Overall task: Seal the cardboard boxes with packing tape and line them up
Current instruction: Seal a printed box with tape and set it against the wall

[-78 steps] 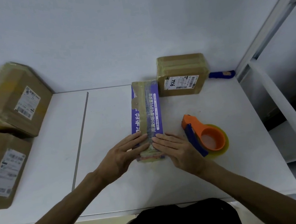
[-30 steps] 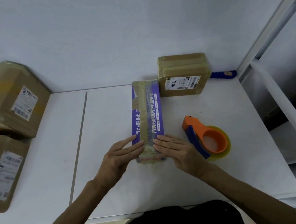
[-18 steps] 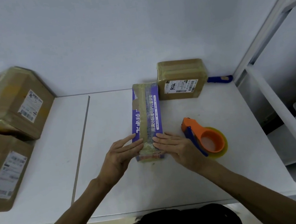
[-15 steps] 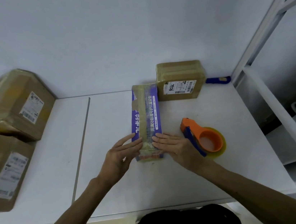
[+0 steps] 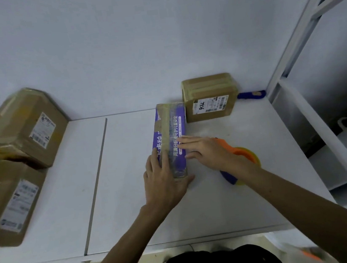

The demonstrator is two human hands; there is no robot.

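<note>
Both hands have shifted: left hand [image 5: 163, 181] now braces the near end of the purple box [image 5: 169, 132], fingers straight along its left side; right hand [image 5: 205, 149] presses flat, fingers extended, on its taped top. It lies mid-tabletop [image 5: 135, 213], far end beside the brown box [image 5: 209, 98].

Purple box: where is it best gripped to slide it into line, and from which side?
Probably across its narrow width: the purple box lies flat, pointing away from the person, its far end beside the brown box by the wall. Come from above and clasp both long sides near mid-length, where nothing adjoins them.
</note>
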